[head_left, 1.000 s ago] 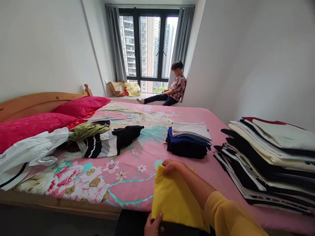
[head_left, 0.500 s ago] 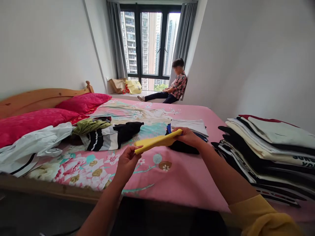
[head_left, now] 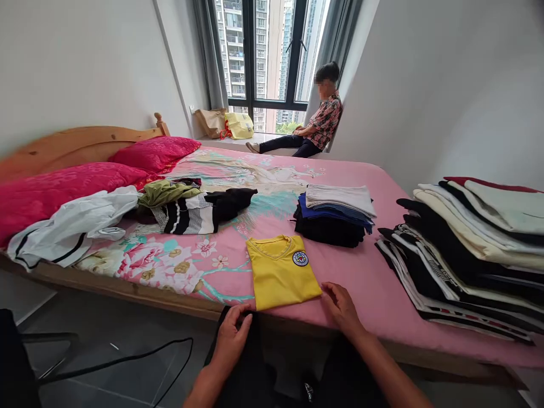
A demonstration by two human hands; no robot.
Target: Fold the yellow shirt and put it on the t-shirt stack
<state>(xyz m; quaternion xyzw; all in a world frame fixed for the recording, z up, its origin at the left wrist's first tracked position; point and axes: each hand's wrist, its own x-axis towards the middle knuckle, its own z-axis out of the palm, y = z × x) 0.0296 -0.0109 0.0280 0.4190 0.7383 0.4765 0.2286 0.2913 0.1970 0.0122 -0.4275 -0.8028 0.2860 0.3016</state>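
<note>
A folded yellow T-shirt [head_left: 283, 275] with a round badge lies flat near the bed's front edge, its V-neck facing away from me. My left hand [head_left: 233, 334] is open just off its lower left corner, thumb and fingers apart, holding nothing. At the lower right corner is my right hand [head_left: 343, 310], open with loosely curled fingers; I cannot tell whether its fingertips touch the fabric. Behind the shirt, to the right, sits a small stack of folded clothes [head_left: 335, 212], light grey on top, blue and black below.
A tall pile of folded clothes [head_left: 471, 255] stands at the right. Loose garments [head_left: 187, 212] and a white garment [head_left: 91, 218] lie crumpled at the left, beside red pillows [head_left: 80, 184]. A person [head_left: 325, 122] sits on the windowsill near bags [head_left: 238, 124]. A black cable [head_left: 140, 356] crosses the floor.
The yellow T-shirt, held up between both hands before, now lies on the bed. Both hands have let go and come down nearer to me. The view has tilted downward.
</note>
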